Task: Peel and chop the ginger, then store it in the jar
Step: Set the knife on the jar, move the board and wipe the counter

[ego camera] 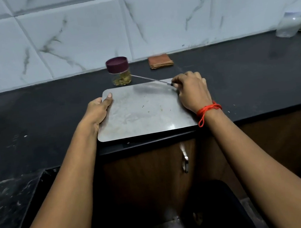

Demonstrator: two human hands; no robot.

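Gripped, on the black worktop point(237, 84), the steel board point(142, 113) at centre frame with the left hand point(98, 110); with the right hand point(192, 91) pointed toward the lidded jar point(119, 71), above centre, a knife point(149, 79) clenched in fingers point(183, 77); stored chopped ginger point(122, 80) inside.

board point(141, 111): dull scuffed metal | counter point(254, 74): dark glossy stone
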